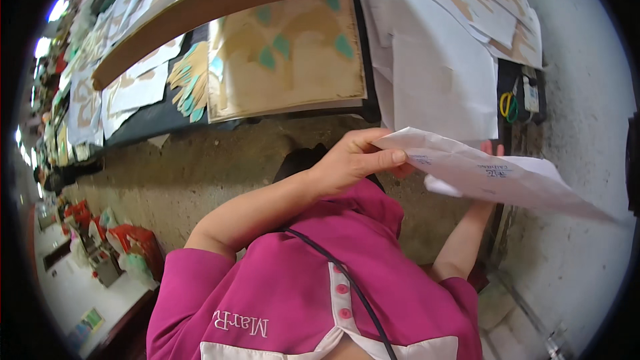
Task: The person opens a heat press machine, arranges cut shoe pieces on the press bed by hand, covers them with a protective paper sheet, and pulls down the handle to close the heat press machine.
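White sheet [473,170] in left grip [367,155] bears blue print.

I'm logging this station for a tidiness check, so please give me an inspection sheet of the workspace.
Surface: dark table, largely covered.
Job's things: white paper, held up in the hands' area.
Clutter: patterned board, large white sheet, scissors with yellow and green handles.
Hands: left hand pinches the paper's left end; right hand mostly hidden behind it, grip unclear.
Cables: black cord across the pink shirt.
Surroundings: grey wall right; red items lower left.
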Tool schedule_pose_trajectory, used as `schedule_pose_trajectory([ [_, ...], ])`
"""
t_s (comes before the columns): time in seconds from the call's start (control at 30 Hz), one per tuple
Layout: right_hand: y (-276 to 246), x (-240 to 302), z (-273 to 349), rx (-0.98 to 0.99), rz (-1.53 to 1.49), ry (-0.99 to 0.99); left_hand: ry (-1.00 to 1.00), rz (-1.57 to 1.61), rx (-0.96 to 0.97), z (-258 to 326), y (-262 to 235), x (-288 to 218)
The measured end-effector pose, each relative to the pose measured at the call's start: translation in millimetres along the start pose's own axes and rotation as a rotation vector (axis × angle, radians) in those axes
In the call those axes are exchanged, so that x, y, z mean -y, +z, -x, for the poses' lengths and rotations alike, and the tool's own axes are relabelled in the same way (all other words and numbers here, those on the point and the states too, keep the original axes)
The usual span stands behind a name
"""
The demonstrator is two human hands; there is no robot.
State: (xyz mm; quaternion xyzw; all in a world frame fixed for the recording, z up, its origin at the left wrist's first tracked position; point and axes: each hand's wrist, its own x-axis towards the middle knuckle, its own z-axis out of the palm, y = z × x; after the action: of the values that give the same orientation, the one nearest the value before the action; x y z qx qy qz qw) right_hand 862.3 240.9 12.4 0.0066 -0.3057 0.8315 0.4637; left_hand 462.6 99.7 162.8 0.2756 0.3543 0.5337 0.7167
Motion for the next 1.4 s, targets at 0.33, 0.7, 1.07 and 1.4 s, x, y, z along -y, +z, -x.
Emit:
schedule_pose_trajectory([
  [0.33,-10.7,-13.5,20.1,-0.694,0.235,0.131,-0.268,0.153,-0.388,12.2,-41.6,41.3],
  [0.7,6.3,-33.5,6.1,-1.339,0.397,-0.041,-0.046,0.219,-0.341,-11.0,-64.2,27.2],
  [1.07,6.0,-25.3,18.4,-1.183,0.445,-0.008,0.020,-0.038,-0.476,-32.1,-64.9,29.4],
  [1.4,-19.9,-19.9,54.5,-1.149,0.597,0.368,-0.433,-0.240,-0.277,-15.4,-88.4,25.1],
])
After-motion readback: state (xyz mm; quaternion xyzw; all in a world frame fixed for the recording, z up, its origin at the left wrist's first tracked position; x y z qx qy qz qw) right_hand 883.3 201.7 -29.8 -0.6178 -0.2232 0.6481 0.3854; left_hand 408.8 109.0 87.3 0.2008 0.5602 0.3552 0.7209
